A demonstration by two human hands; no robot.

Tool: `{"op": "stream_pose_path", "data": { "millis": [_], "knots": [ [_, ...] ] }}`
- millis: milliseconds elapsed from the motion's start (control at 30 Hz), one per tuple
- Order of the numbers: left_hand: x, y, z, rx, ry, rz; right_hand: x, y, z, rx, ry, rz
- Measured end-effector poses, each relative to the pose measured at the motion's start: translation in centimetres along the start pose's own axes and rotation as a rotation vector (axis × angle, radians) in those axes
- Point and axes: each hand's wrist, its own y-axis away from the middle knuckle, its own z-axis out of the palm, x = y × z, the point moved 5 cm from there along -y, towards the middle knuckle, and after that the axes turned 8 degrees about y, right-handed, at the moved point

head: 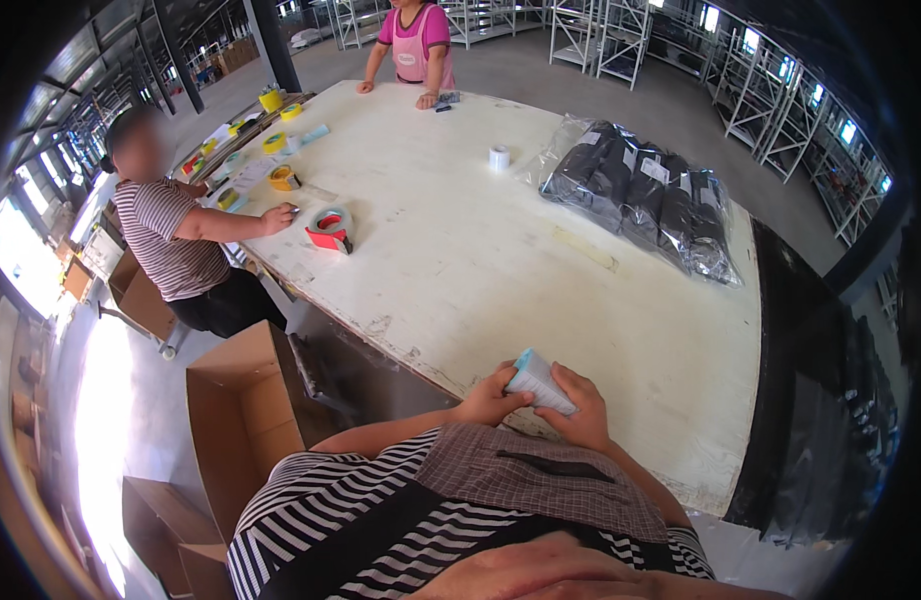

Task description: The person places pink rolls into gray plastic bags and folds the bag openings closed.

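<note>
Both of my hands hold a roll of white printed labels [541,384] with a pale blue edge, just above the near edge of the white table [445,300]. My left hand [492,397] grips its left end, the thumb lying across the front. Around the right end close the fingers of my right hand [583,409]. Farther off on the table stands a small white label roll [499,157]. To its right lies a clear plastic bag [640,195] with several dark folded packs in it, bearing white labels. A red tape dispenser [329,232] sits at the left.
A person in a striped shirt [175,232] leans on the table's left edge. Another person in a pink apron [415,45] stands at the far end. Several yellow tape rolls [274,142] lie far left. An open cardboard box [247,405] is beside me at the left.
</note>
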Motion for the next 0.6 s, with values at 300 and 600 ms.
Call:
{"op": "stream_pose_path", "data": {
  "millis": [300,600],
  "knots": [
    [0.7,1.5,-1.2,0.017,-0.229,0.056,0.4,-0.1,1.4,0.092,-0.184,-0.010],
    [1.0,0.8,-1.7,-0.021,-0.424,-0.001,1.6,0.5,1.7,-0.024,-0.389,0.202]
  ]
}}
